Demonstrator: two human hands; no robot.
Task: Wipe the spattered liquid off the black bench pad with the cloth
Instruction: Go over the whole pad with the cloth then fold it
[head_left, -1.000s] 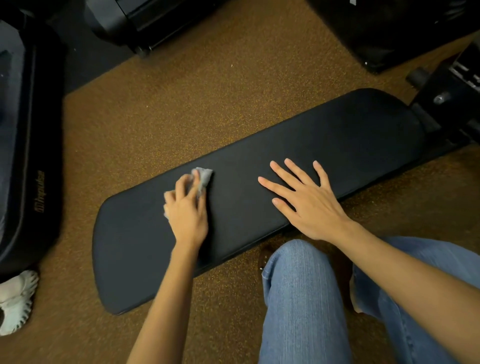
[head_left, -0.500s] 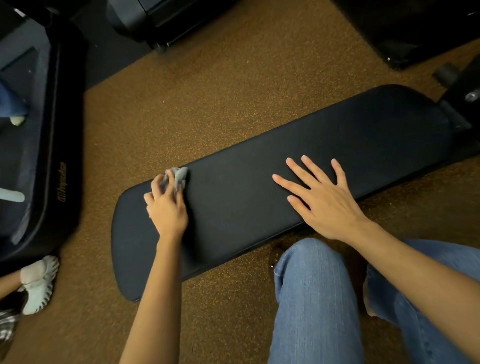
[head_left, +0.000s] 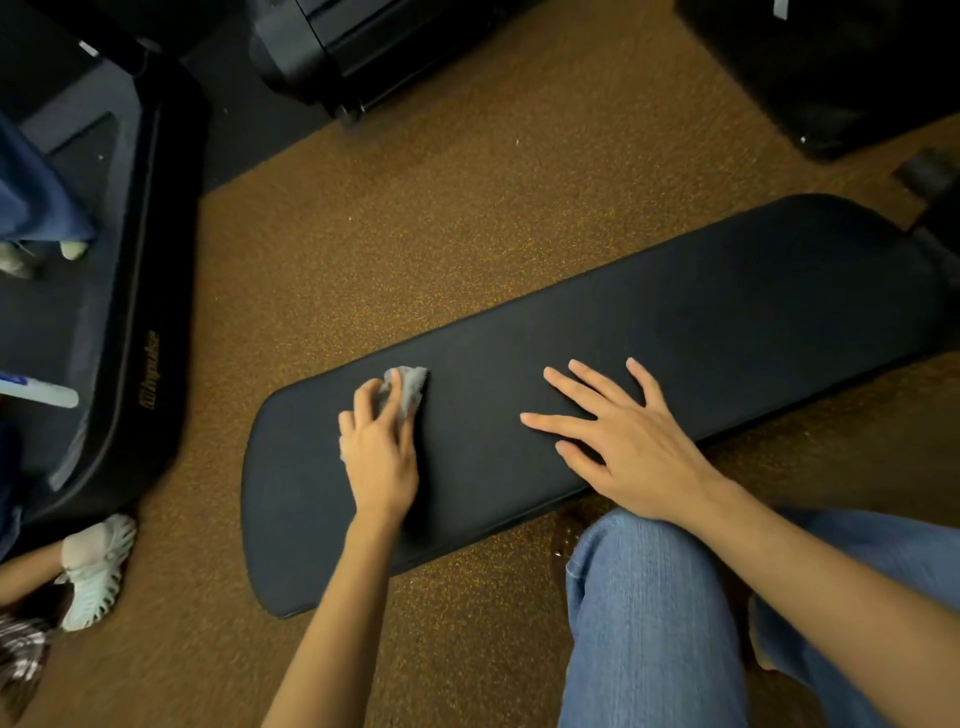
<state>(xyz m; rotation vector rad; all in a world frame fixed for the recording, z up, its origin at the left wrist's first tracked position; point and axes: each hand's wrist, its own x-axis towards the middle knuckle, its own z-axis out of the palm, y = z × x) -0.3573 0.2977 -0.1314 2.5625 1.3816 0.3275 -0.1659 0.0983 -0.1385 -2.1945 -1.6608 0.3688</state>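
Observation:
The long black bench pad (head_left: 701, 332) runs from lower left to upper right across the brown floor. My left hand (head_left: 379, 452) presses a small grey cloth (head_left: 410, 387) flat on the pad's left part, near its far edge; the cloth pokes out past my fingertips. My right hand (head_left: 618, 441) lies flat on the middle of the pad with its fingers spread and nothing in it. I cannot make out any liquid on the dark surface.
My knee in blue jeans (head_left: 649, 613) is by the pad's near edge. A black machine base (head_left: 140, 322) stands at the left, with another person's foot in a white shoe (head_left: 96, 566) beside it. More dark equipment (head_left: 363, 47) sits at the top.
My left hand has slid the cloth to the left along the pad, then a little back toward the middle. The view has shifted left. My right hand has stayed flat in place.

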